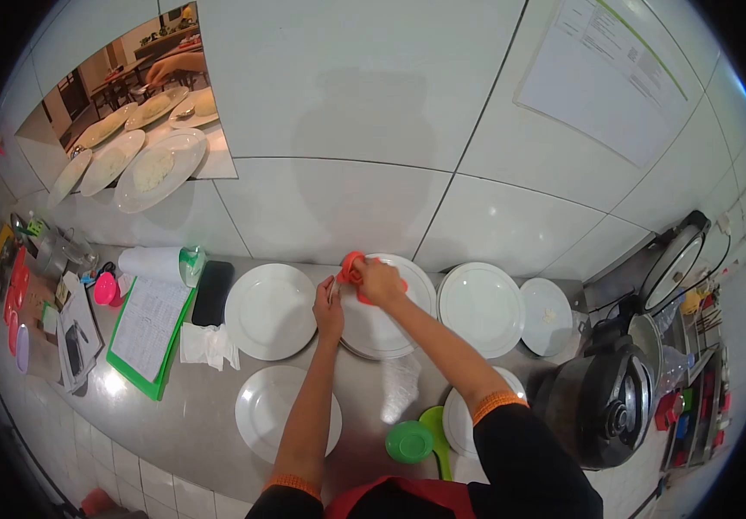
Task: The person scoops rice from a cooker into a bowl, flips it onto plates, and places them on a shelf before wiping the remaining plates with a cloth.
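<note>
Over the left side of a stack of white plates [377, 333], both of my hands come together around a red-orange item [353, 266]. My right hand [380, 284] closes on its upper part, palm down. Beside it on the left, my left hand [328, 310] has its fingers drawn together near a thin pale piece under the red item; what exactly it grips is too small to tell. More of the red-orange material shows on the plate beneath my right hand. A single white plate [270, 311] lies left of the stack.
Further plates [480, 310] and a small plate [547, 317] stand right, before a black rice cooker [602, 402]. Nearer me are a green bowl [409, 442], a green paddle [436, 428] and a plate [274, 406]. Left are a phone [213, 294], tissue [209, 345] and clipboard [150, 333].
</note>
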A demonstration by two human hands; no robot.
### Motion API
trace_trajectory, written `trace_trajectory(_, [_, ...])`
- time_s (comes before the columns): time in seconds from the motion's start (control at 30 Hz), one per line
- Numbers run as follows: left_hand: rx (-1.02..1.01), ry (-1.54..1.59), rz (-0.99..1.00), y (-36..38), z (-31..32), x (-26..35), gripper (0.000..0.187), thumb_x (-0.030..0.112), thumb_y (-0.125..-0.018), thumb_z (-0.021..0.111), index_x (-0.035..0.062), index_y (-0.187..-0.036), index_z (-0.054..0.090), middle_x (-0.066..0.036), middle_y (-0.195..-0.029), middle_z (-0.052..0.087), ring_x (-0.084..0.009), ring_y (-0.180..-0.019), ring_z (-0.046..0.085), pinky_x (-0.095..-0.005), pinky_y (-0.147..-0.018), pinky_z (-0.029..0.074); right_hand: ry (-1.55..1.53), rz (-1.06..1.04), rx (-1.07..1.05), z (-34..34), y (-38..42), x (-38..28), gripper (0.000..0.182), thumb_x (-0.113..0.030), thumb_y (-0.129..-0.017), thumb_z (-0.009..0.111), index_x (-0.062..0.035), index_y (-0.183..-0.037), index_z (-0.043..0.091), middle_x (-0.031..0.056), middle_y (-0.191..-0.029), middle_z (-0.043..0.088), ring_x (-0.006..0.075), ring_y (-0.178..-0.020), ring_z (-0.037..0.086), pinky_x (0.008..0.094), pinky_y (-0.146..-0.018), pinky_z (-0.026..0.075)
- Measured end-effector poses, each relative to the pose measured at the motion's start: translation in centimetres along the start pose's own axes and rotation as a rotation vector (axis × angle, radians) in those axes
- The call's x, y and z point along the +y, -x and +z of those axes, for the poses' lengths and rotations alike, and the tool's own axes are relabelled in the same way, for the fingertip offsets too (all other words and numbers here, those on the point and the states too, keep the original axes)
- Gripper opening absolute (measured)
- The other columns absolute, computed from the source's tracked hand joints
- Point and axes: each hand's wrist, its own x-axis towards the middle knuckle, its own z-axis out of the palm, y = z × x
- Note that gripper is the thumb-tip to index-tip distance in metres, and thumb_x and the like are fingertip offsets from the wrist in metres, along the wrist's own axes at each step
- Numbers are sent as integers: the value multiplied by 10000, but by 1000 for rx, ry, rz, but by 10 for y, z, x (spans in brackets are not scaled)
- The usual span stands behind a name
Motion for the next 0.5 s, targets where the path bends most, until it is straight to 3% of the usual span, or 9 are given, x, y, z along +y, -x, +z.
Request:
trace_trajectory(0.1, [-19, -19, -5, 3, 0, 13, 331, 25, -866, 445, -41, -1191, 430, -170, -1171, 527, -222, -1101, 511, -295, -934, 373, 126, 136, 88, -15, 13, 29, 179, -184, -773, 507, -104, -933, 509, 151, -836, 606, 340, -712, 610, 444, -600, 484])
trace_trajectory(0.17, [1, -6, -16, 6, 2, 25, 336, 24, -867, 445, -36, -1197, 427, -174, -1171, 527, -222, -1097, 514, -298, -930, 376, 199, 333, 141, -25, 47, 30, 184, -215, -812, 496, -54, -901, 492, 135, -769, 615, 297, -687, 622, 425, -560, 495])
trace_trajectory(0.3, [0, 46, 17, 5, 2, 17, 353, 43, -866, 459, -12, -1213, 426, -189, -1173, 528, -224, -1085, 522, -301, -916, 386, 192, 593, -125, -27, 112, -14, 228, -219, -832, 465, -6, -898, 507, 179, -759, 624, 290, -756, 641, 426, -593, 510])
trace_trajectory(0.37, [14, 40, 31, 2, 5, 12, 354, 30, -856, 449, -8, -1207, 429, -195, -1143, 551, -253, -1052, 543, -316, -896, 402, 116, 457, -255, -38, 134, -54, 247, -201, -808, 480, 3, -939, 526, 185, -783, 629, 308, -784, 639, 418, -640, 509])
trace_trajectory(0.43, [39, 21, 42, 2, 4, 12, 355, 18, -846, 439, -4, -1200, 432, -201, -1113, 573, -283, -1018, 564, -330, -876, 418, -227, 332, -393, -51, 146, -82, 338, -313, -827, 514, -11, -979, 537, 167, -807, 637, 276, -779, 631, 386, -679, 490])
trace_trajectory(0.5, [-70, -191, 25, -2, -4, 17, 398, 19, -810, 462, -6, -1206, 423, -202, -1137, 553, -327, -1069, 517, -367, -908, 397, -1108, 418, -857, -18, 171, -76, 415, -375, -858, 502, 1, -1031, 532, 149, -896, 635, 234, -816, 625, 358, -710, 485])
